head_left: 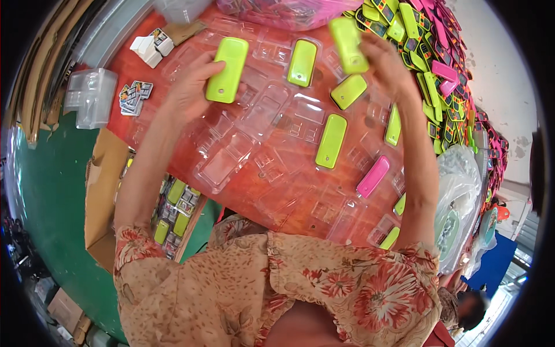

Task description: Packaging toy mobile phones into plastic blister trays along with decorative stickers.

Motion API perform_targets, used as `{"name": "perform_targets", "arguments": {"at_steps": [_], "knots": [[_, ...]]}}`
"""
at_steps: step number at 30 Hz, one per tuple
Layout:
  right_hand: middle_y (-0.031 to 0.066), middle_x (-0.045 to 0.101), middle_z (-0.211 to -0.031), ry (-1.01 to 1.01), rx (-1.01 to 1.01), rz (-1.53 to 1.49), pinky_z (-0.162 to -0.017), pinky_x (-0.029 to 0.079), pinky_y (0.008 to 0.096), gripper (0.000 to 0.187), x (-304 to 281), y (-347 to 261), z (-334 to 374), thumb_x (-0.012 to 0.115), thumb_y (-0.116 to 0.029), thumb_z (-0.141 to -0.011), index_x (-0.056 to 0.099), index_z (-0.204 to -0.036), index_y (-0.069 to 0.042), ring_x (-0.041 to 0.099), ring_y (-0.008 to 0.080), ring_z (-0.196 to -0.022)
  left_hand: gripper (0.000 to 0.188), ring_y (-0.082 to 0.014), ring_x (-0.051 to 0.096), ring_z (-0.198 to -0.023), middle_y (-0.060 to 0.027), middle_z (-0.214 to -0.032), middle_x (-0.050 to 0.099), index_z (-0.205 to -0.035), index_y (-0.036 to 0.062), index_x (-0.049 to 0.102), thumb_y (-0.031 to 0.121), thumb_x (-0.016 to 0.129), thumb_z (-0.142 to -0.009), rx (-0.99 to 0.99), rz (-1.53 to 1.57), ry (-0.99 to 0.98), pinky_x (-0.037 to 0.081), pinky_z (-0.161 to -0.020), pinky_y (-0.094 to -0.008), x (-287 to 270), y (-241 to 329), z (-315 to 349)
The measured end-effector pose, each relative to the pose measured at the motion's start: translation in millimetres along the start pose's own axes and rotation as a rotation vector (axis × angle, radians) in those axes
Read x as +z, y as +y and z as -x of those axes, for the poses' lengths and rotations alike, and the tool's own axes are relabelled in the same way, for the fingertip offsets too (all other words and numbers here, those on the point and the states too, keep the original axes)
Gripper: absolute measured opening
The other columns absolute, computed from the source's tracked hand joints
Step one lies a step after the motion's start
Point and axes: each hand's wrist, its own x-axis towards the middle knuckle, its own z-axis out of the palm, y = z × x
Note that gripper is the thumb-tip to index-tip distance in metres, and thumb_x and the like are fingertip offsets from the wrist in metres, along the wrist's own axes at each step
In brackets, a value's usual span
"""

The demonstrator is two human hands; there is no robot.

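Observation:
My left hand [193, 87] grips a lime green toy phone [230, 66], its plain back turned up, above the clear plastic blister trays [267, 107]. Farther right, my right hand [386, 61] holds another lime green toy phone [348, 45] by its side, slightly blurred. Between the hands, a lime green phone [302, 62] lies back up in a tray. Below my right hand are a shorter-looking green phone [349, 91] and a longer one [331, 140]. A pink phone [373, 176] rests nearer me, with more green ones along the right side.
A large heap of green and pink toy phones [430, 75] fills the right. A pink plastic bag [289, 13] lies at the far edge. Small printed cards [136, 97] and stacked clear trays [92, 98] sit left. A cardboard box [103, 194] of packed phones stands below the red table [237, 199].

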Motion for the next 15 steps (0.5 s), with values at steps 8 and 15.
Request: {"name": "perform_targets", "arguments": {"at_steps": [8,15], "knots": [[0.0097,0.057,-0.083,-0.276,0.015,0.137,-0.055,0.046,0.0232,0.044,93.4,-0.7,64.1,0.055,-0.020,-0.077,0.039,-0.112,0.001,0.056,0.0121,-0.070,0.040,-0.0144,0.052,-0.088,-0.0069,-0.100,0.050,-0.111,0.0018,0.039,0.006,0.055,-0.074,0.177,-0.043,-0.009,0.044,-0.076,-0.0264,49.1,-15.0,-6.2],[0.0139,0.059,-0.076,-0.210,0.247,0.242,-0.044,0.046,0.0268,0.036,102.5,9.3,51.7,0.049,-0.026,-0.080,0.047,-0.096,0.006,0.059,0.0204,-0.051,0.039,-0.0128,0.053,-0.081,-0.0058,-0.096,0.052,-0.109,0.0019,0.042,0.006,0.055,-0.073,0.014,-0.299,-0.082,0.046,-0.066,-0.0253,29.0,-13.5,-26.2]]}}
